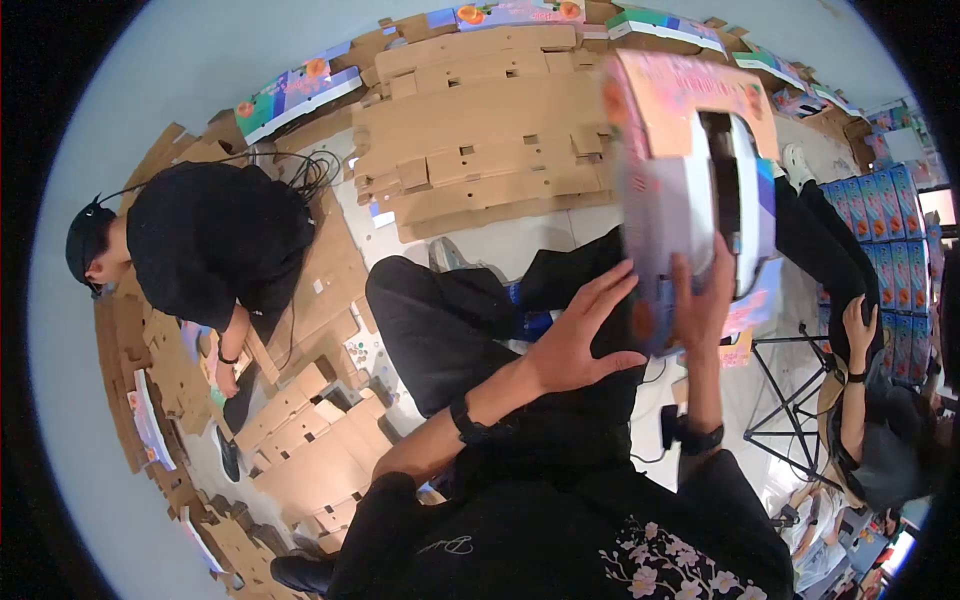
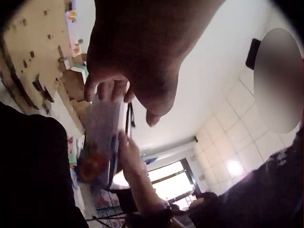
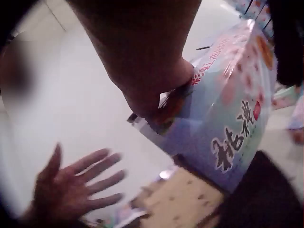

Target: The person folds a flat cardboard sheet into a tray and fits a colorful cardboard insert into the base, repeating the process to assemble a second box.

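Observation:
A printed cardboard box (image 1: 655, 200) with peach pictures, pale blue and pink panels and a long dark opening is held up over the person's lap. The right hand (image 1: 705, 300) grips the box near its lower end, fingers lying along the side with the opening. In the right wrist view that hand wraps over an edge of the box (image 3: 218, 137), and its fingertips are partly hidden. Spread and empty, the left hand (image 1: 585, 340) has its fingertips right at the box's left side. Its palm and splayed fingers face the camera in the right wrist view (image 3: 76, 185).
Flat brown cardboard sheets (image 1: 480, 130) are stacked on the floor ahead. Another person (image 1: 220, 240) bends over cardboard at left; a further person (image 1: 870, 400) sits at right near a black metal stand (image 1: 790, 400). Stacked printed boxes (image 1: 890, 250) stand at far right.

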`<move>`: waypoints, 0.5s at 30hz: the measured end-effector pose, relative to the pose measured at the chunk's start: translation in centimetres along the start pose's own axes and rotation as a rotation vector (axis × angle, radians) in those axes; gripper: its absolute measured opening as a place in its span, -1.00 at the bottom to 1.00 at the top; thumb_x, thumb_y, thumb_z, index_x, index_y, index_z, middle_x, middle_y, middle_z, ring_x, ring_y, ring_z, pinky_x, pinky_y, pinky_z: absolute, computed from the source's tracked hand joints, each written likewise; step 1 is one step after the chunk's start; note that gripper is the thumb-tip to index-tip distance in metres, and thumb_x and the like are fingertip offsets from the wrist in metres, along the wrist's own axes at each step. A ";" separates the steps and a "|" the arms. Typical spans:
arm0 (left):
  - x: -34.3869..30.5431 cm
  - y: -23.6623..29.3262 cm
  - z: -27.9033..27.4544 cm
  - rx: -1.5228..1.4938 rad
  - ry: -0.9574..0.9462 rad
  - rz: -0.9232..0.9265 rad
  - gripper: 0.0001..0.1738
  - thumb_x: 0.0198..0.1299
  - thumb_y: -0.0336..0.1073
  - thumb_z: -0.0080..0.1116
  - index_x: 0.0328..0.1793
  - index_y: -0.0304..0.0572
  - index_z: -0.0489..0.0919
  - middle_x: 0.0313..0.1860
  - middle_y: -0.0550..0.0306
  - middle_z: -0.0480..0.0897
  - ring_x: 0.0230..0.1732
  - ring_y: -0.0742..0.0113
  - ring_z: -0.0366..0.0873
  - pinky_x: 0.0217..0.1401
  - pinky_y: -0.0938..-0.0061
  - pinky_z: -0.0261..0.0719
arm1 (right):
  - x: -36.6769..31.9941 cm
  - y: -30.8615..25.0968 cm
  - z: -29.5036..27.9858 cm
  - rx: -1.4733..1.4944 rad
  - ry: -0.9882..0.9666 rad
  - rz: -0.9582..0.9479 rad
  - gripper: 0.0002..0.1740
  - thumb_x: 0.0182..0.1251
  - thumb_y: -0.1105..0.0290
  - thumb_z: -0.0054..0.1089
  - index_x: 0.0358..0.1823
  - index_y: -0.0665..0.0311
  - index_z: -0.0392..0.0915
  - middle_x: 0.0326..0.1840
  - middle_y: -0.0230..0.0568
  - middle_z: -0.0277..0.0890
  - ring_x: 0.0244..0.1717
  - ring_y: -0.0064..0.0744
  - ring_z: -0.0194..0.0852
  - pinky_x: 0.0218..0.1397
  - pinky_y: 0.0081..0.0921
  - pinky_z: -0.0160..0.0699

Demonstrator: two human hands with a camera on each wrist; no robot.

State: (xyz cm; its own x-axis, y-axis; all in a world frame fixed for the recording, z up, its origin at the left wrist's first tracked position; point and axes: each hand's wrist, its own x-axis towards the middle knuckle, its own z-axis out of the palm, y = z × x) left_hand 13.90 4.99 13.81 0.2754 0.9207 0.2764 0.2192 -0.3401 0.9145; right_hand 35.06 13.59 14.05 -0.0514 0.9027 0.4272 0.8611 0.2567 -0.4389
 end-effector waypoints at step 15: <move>-18.6 -13.4 -9.4 0.286 0.705 -0.592 -0.75 0.33 -0.56 0.14 0.10 -0.26 0.61 0.01 -0.01 0.69 0.03 0.17 0.69 0.17 0.37 0.62 | -9.8 42.2 6.5 -0.622 -0.042 0.622 -0.50 0.55 -0.01 -0.04 -0.01 0.29 0.67 -0.10 0.19 0.69 -0.05 0.30 0.65 0.06 0.15 0.58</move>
State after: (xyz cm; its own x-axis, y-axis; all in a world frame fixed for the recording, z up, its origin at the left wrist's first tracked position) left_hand -2.93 -5.76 -0.84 -0.5587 0.8293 -0.0077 0.3870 0.2688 0.8820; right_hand 68.63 17.80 -13.81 0.5109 0.8312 0.2192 0.8579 -0.5094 -0.0675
